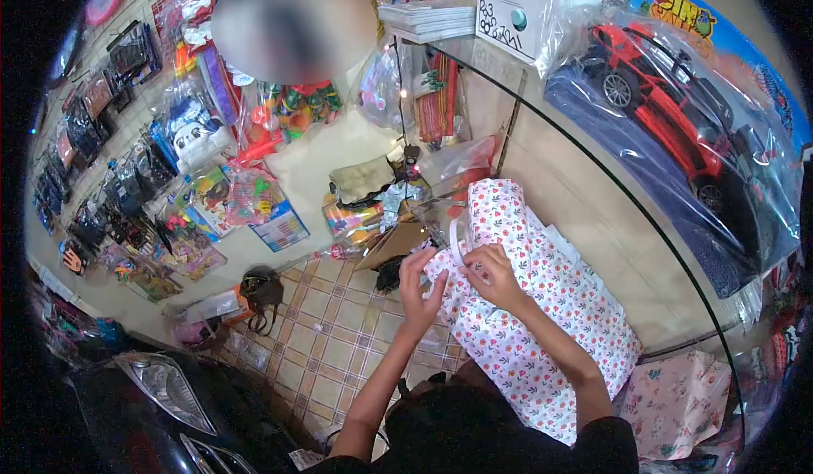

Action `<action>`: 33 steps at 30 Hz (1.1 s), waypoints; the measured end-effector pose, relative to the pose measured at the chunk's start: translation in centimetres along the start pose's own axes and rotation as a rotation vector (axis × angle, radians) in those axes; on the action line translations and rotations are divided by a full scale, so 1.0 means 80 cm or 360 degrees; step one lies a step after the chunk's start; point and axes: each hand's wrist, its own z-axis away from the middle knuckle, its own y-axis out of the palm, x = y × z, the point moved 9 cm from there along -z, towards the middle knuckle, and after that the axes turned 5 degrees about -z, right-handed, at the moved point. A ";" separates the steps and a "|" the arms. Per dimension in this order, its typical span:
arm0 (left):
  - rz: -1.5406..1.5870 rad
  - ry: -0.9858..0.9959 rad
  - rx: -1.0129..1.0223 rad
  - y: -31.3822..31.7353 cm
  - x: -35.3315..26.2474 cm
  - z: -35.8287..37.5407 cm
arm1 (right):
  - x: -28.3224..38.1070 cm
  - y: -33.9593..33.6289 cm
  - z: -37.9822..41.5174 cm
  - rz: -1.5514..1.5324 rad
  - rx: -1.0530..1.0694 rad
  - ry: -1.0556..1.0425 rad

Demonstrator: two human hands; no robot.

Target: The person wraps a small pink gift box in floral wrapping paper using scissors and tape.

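The head view shows the right hand [498, 279] pinching the low edge of a white ring [456, 241]. Just beside it is the left hand [419, 294], thumb and fingers apart. Flowery paper [555, 326] spreads under the right arm. Farther right, a red toy car [656, 114] sits in clear plastic.

"din" stands on the blue card [733, 41].
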 end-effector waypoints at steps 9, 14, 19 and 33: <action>-0.0342 0.0291 0.0115 -0.009 -0.059 -0.008 | 0.038 -0.008 0.015 -0.0080 0.0229 0.0095; -0.0353 0.0365 0.0135 -0.009 -0.059 0.007 | 0.046 -0.011 0.024 -0.0027 0.0254 0.0101; 0.0247 -0.0168 0.0210 -0.007 -0.034 0.005 | 0.043 -0.006 0.040 -0.0321 0.0186 0.0187; 0.0150 0.0079 0.0593 -0.001 -0.040 0.021 | 0.043 -0.014 0.024 -0.0836 0.0308 0.0506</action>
